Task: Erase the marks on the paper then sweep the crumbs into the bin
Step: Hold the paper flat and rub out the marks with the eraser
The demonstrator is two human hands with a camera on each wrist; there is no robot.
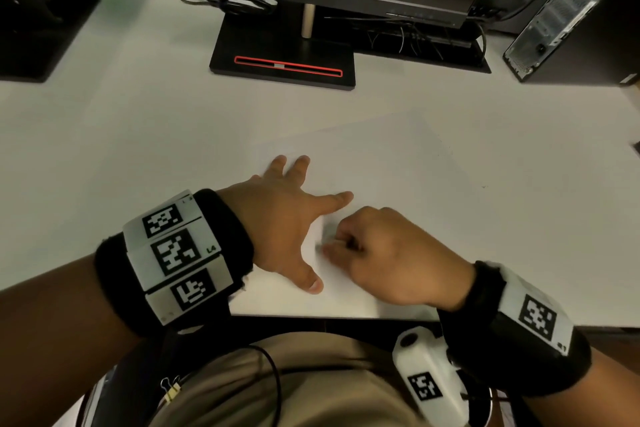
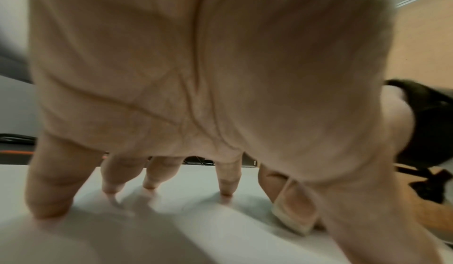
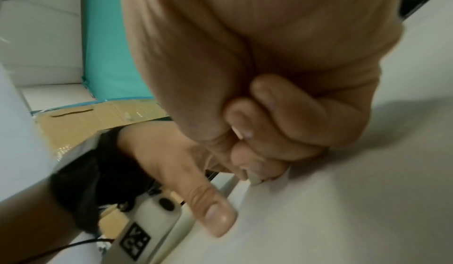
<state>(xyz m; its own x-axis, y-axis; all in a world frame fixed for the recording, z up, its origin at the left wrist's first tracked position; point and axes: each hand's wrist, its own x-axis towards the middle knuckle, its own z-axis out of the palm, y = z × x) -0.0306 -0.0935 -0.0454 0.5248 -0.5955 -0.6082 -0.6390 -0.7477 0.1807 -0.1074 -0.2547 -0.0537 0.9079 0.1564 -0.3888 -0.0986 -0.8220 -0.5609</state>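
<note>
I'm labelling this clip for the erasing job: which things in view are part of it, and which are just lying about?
In the job:
paper, pressed flat by the left hand
eraser, in the right hand grip, touching the paper

Lying about:
monitor stand
computer tower
cables

No bin shows.

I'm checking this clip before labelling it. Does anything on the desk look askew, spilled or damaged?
Only the paper is askew: it lies turned at an angle to the desk edge. The left hand presses it flat; the right hand pinches an eraser against it. No tears or spills show.
</note>
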